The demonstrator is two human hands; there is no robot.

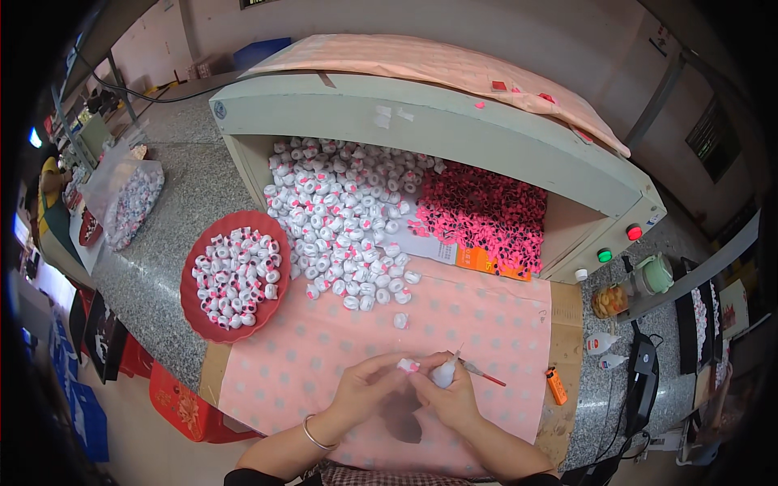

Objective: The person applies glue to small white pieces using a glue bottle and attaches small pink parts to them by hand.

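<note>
Two hands at work: left hand, right hand; one red plate of white beads; one orange lighter; two small white squeeze bottles; one red button, one green button; loose beads too many to count

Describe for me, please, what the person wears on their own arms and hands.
Both hands are bare, with no gloves or rings to be seen. The left hand has a thin silver bangle at the wrist; the right hand has a bare wrist. Dark sleeve edges show only at the lower rim, near the elbows.
</note>
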